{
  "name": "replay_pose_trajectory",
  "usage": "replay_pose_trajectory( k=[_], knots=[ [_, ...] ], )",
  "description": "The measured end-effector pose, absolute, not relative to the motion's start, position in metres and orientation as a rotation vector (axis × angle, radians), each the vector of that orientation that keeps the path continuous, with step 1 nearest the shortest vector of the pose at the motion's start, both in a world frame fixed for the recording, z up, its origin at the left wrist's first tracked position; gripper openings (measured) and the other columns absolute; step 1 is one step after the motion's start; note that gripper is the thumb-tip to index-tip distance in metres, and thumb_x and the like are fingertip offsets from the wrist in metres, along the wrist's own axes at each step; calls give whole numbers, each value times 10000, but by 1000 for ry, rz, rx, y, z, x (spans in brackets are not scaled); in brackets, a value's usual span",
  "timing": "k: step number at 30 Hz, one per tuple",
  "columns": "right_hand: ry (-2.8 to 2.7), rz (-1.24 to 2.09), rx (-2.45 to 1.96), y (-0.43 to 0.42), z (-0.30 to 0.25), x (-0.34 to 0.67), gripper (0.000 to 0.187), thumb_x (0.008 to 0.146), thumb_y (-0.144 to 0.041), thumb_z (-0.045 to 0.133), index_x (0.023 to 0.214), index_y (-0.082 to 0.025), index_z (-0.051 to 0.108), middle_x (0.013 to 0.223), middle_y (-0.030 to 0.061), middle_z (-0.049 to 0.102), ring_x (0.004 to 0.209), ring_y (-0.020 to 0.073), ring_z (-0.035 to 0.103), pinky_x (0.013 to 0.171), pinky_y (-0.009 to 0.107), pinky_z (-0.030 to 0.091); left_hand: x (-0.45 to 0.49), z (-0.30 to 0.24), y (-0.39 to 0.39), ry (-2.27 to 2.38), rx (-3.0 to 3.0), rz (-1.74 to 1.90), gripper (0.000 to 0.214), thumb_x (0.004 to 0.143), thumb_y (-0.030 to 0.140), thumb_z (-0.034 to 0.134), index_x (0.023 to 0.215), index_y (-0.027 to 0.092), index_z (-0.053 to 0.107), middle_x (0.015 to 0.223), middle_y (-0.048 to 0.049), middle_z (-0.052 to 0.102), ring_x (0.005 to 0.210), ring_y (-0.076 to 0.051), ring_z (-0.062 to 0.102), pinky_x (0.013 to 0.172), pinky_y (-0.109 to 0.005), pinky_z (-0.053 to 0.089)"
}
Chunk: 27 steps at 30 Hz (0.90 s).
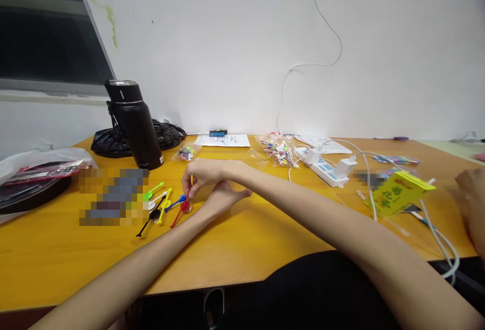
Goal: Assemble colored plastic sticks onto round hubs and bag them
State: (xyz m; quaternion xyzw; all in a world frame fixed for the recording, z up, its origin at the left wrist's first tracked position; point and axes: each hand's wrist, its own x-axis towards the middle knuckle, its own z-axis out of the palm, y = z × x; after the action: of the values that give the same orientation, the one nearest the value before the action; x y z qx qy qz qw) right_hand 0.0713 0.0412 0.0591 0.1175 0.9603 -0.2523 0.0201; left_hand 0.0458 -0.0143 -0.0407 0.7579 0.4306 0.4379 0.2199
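Note:
Several small plastic sticks with round ends lie fanned out on the yellow table (242, 239): green (153, 190), white (157, 199), yellow (164, 205), blue (176, 202), red (180, 214) and black (148, 221). My arms cross over the table. My right hand (200, 176) hovers just above the round ends of the blue and red sticks, with its fingertips pinched together and pointing down. What they pinch is too small to name. My left hand (223, 199) rests on the table under my right wrist, beside the red stick, thumb out to the right. Its fingers are hidden.
A black flask (134, 125) and black bag (113, 140) stand at the back left. Bags of coloured pieces (280, 150), papers, a white power strip (326, 171) with cables and a yellow carton (399, 193) lie at the right. Another person's hand (472, 203) shows at the right edge.

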Motion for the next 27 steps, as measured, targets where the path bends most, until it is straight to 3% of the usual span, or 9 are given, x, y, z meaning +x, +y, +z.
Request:
replay_pose_trajectory(
  k=[7, 15, 21, 27],
  knots=[
    [3113, -857, 393, 37, 78, 90, 127, 796, -75, 776, 845, -187, 813, 855, 14, 789, 767, 119, 675, 705, 212, 459, 47, -34, -17, 1304, 1857, 1096, 752, 727, 524, 751, 1360, 246, 456, 1383, -142, 553, 1381, -426, 441, 1124, -579, 361],
    [3495, -937, 692, -6, 137, 129, 97, 863, -114, 694, 932, -135, 758, 900, 39, 768, 842, 131, 694, 793, 264, 520, 45, -20, -25, 1023, 1812, 1226, 534, 799, 387, 749, 1247, 275, 481, 1278, -80, 618, 1272, -272, 549, 1099, -500, 414],
    [3682, -993, 1195, -24, 154, 174, 132, 879, -256, 686, 949, -155, 734, 948, 36, 746, 911, 148, 689, 863, 308, 547, 44, -20, -25, 942, 1812, 1266, 636, 800, 358, 766, 1331, 283, 424, 1257, -79, 617, 1255, -234, 558, 1112, -467, 397],
    [3680, -1025, 1554, -18, 141, 199, 154, 855, -285, 698, 939, -163, 743, 960, 61, 752, 881, 178, 710, 856, 354, 561, 43, -21, -21, 948, 1773, 1275, 654, 790, 375, 768, 1332, 253, 423, 1263, -94, 612, 1258, -235, 560, 1105, -447, 405]
  ],
)
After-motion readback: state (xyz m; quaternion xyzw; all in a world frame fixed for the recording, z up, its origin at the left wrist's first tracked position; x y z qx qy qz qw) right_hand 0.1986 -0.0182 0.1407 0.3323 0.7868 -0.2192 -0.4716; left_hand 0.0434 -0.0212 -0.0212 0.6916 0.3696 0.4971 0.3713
